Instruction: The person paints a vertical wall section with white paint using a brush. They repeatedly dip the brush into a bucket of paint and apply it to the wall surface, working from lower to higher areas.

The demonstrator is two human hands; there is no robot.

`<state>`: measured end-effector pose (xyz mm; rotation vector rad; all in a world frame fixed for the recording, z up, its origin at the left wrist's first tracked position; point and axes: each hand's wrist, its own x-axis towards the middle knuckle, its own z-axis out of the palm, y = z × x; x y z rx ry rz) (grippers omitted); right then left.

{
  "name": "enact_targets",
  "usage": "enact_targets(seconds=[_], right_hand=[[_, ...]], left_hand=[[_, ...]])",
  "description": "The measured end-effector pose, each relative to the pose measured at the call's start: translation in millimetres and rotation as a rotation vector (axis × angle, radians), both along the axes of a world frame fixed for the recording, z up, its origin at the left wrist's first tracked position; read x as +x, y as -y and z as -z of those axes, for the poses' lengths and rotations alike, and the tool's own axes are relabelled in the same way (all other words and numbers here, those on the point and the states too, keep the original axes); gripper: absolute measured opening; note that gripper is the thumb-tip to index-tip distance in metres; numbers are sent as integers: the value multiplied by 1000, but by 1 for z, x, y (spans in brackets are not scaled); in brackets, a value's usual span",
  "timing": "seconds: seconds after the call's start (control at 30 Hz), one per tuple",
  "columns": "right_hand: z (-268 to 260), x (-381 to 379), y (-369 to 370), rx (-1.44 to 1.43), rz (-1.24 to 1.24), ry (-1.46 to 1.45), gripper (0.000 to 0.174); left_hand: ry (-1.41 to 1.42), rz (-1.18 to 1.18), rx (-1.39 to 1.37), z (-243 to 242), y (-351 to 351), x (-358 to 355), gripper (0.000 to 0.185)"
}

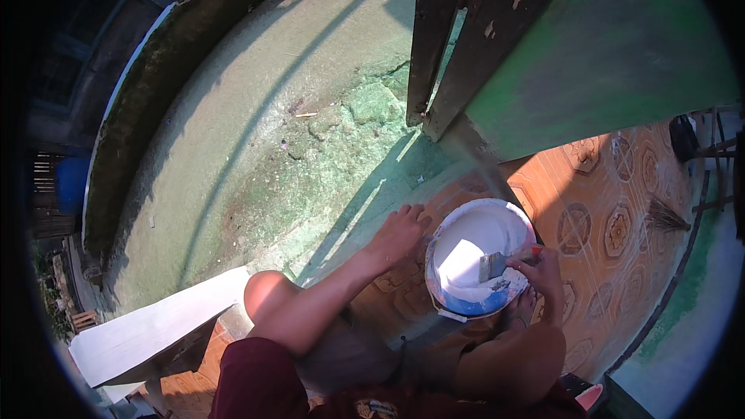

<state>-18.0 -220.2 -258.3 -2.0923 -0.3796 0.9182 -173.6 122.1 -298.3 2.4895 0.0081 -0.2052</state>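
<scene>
My right hand (540, 272) grips a flat paintbrush (495, 266) by its reddish handle, over the near right side of a bucket (482, 306). The bristle end lies low inside the rim, close to the white paint (465, 238); whether it touches the paint cannot be told. White paint coats the bucket's inner wall, and its wire handle hangs at the near side. My left hand (401, 231) is at the bucket's left rim with its fingers bent. Whether those fingers hold the rim is hidden. The bucket stands on patterned orange tiles between my legs.
A dark wooden post (454, 81) and a green wall panel (605, 70) rise ahead to the right. Rough concrete ground (279, 87) stretches ahead and left. A white-topped ledge (157, 320) is at my left. A broom (664, 215) lies on the tiles (593, 279) at right.
</scene>
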Motion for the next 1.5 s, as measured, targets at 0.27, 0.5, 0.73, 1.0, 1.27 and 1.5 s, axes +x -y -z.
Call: enact_targets(seconds=[0.27, 0.5, 0.73, 1.0, 1.27, 1.5], right_hand=[[-5, -21, -10, -70, 92, -54, 29], [-53, -59, 46, -115, 359, 192, 25], [-159, -53, 1, -284, 234, 301, 41], [-253, -78, -67, -302, -41, 402, 27], [-283, -119, -70, -354, 56, 522, 18], [-290, -158, -58, -443, 155, 664, 27]], left_hand=[[47, 121, -282, 21, 23, 59, 66], [-331, -140, -311, 24, 70, 73, 72], [-137, -149, -304, 61, 47, 52, 58], [-191, -166, -350, 4, 38, 2, 69], [1387, -16, -274, -302, -78, 182, 52], [1538, 57, -107, -368, -111, 256, 49]])
